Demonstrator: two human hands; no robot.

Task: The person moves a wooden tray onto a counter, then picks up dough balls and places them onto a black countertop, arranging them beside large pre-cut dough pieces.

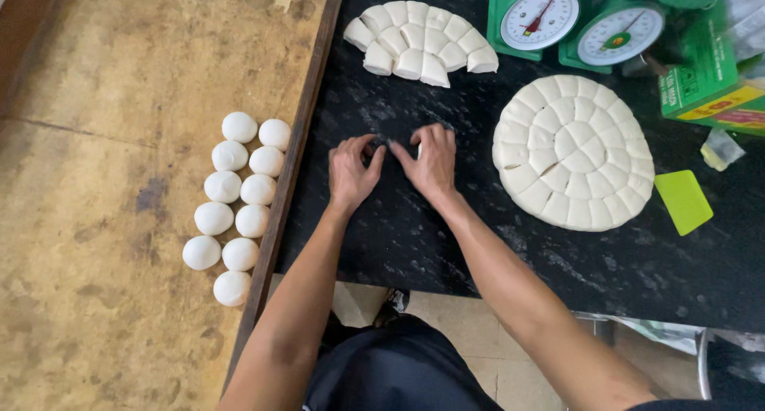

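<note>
Seen from above, two bare hands work side by side on a black stone counter [478,244], near its left edge. The left hand [352,172] lies flat, fingers narrowly together. The right hand [430,162] cups over a small dough piece [417,150], mostly hidden beneath its fingers; its long axis cannot be told. Eleven dough balls [239,204] sit on the wooden table [96,220]. Two scored dough discs [572,152] and two green scales [539,17] stand behind.
</note>
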